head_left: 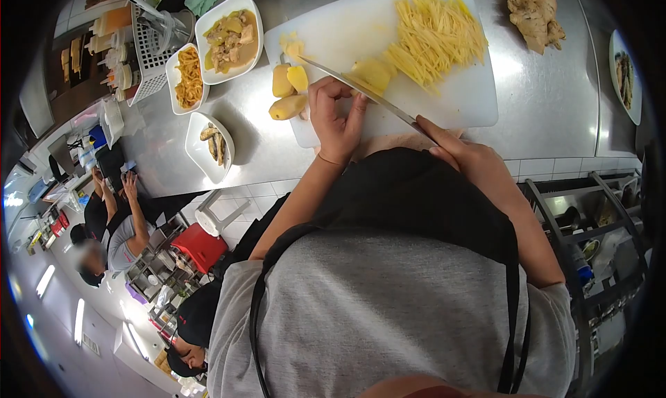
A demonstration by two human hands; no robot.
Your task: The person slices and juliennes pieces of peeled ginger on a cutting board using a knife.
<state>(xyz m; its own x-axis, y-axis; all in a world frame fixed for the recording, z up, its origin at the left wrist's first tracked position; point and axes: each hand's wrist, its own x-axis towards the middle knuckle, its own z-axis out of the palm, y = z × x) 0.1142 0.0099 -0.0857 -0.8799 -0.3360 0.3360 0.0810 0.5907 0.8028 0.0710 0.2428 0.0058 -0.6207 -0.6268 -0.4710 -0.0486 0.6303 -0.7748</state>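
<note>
Grips the knife (395, 108) by its handle in the right hand (463, 150), with fingers wrapped closed around it near 4 o'clock on the cutting board (388, 20). Runs its long axis from 4 o'clock at the handle to 10 o'clock at the tip, slanting across the near half of the board and ending beside the small ginger scraps (292, 46). Curls the fingers of the left hand (336, 120) close beside the near side of the blade, with the thumb bent toward it; impossible to tell whether pinching anything there. Hides the underside of those fingers from view, along with most of the handle inside the right palm.

From the right hand, extends the blade toward 10 o'clock, with the ginger slices (373, 75) just beyond it and the pile of ginger shreds (437, 37) at 12 o'clock. From the left hand, shows two or more peeled ginger pieces (287, 108) near 10 o'clock, a bowl of meat and vegetables (229, 41) farther off at 10 o'clock, and a small bowl (199, 138) between 8 and 9 o'clock. Off the board near 1 o'clock, includes an unpeeled ginger root (534, 16). Cuts off part of a plate (624, 79) in the dark rim at 3 o'clock.
</note>
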